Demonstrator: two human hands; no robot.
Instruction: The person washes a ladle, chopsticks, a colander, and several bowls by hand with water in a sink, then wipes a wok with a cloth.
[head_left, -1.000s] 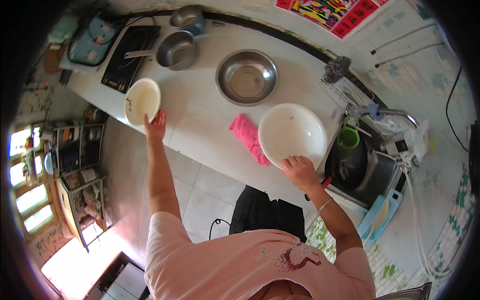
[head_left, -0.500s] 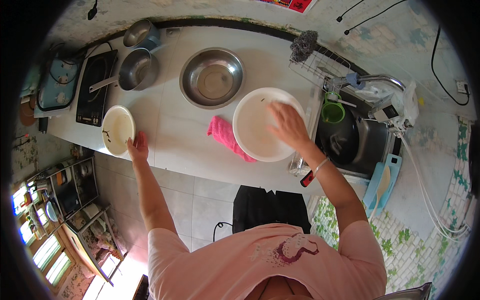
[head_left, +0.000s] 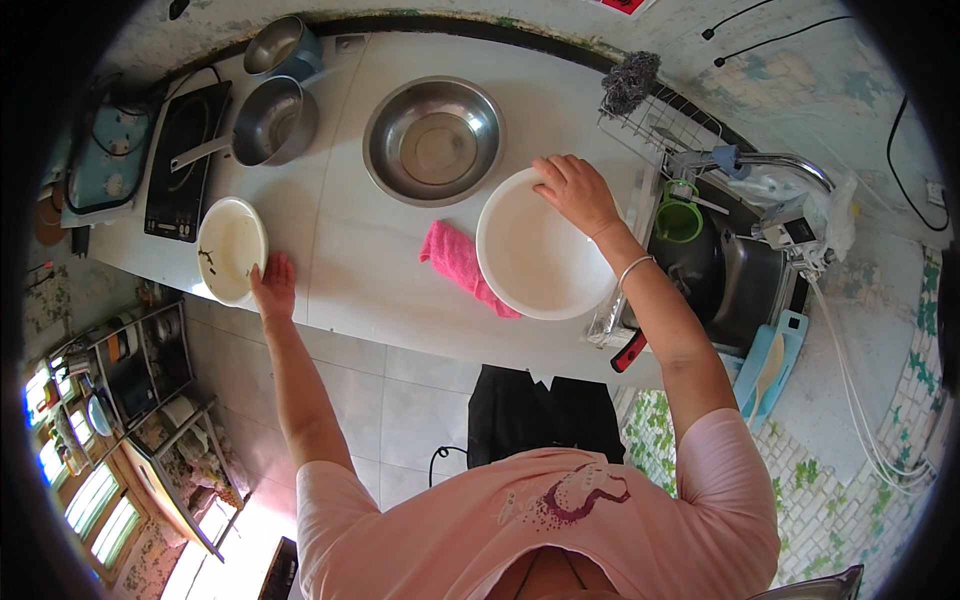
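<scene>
1. Touching the right rim of a cream bowl (head_left: 238, 232) with the thumb of the left hand (head_left: 274, 293); spreading the other fingers (head_left: 283, 268) partly open beside it; cannot tell whether gripping.
2. Reaching across a larger white bowl (head_left: 535, 262) with the right hand (head_left: 584, 200), fingers loosely bent over its far rim; cannot tell whether pinching anything.
3. Keeping the cream bowl at the front edge of the table (head_left: 370, 255), far to the left, with dark marks inside.
4. Against the white bowl's left side, with a crumpled pink cloth (head_left: 458, 264).
5. Beyond, between both bowls, with a wide steel basin (head_left: 386, 155).
6. Farther left, with a saucepan (head_left: 275, 118) near a black cooktop (head_left: 188, 200).
7. To the right, with a black pan (head_left: 692, 278) in a sink (head_left: 758, 268).
</scene>
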